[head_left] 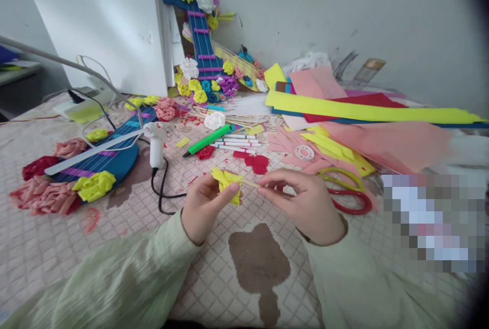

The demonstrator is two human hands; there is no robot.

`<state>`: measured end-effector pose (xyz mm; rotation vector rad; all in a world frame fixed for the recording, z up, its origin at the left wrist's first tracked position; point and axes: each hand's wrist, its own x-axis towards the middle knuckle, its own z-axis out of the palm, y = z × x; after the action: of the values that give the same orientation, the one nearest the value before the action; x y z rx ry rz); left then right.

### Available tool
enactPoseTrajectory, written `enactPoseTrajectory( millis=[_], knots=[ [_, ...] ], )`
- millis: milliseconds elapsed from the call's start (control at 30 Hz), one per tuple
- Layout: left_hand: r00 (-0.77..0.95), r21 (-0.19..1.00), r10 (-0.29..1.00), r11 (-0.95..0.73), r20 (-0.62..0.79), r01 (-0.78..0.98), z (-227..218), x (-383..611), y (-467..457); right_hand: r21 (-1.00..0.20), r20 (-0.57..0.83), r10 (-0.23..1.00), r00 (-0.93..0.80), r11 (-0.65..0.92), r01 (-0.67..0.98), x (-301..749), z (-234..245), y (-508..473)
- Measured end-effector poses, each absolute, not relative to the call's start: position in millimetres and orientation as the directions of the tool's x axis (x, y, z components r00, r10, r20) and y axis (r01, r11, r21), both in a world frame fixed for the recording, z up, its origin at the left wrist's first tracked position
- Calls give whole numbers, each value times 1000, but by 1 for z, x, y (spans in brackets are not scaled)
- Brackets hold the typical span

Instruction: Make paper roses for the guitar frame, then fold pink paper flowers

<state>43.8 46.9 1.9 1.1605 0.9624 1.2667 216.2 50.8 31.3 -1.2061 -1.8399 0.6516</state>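
Between thumb and fingers, my left hand (204,201) pinches a yellow paper flower (226,182), its folded petals partly hidden by the fingers. A thin wooden stick (250,183) runs from the flower to the right. My right hand (301,199) grips the stick's other end with its fingertips. Both hands are above the table, close together. Just beyond them lie red paper pieces (257,164). Scissors (349,196) with red and yellow handles rest beside my right hand, their blades hidden.
A white glue gun (156,148) with a black cord stands left of my hands. A blue paper guitar (122,140) with paper flowers lies farther left; another guitar (202,44) leans at the back. Markers (237,141), a green pen (208,140) and coloured paper strips (367,107) cover the far side.
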Motion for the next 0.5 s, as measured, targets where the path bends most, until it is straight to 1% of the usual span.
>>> enactPoseTrajectory(
  millis=[133, 500],
  knots=[
    [112, 982, 991, -58, 80, -180, 4, 44, 47, -773, 368, 912, -182, 409, 485, 215, 32, 50],
    [105, 981, 990, -70, 90, -181, 5, 45, 47, -780, 350, 912, -213, 410, 473, 216, 32, 51]
  ],
)
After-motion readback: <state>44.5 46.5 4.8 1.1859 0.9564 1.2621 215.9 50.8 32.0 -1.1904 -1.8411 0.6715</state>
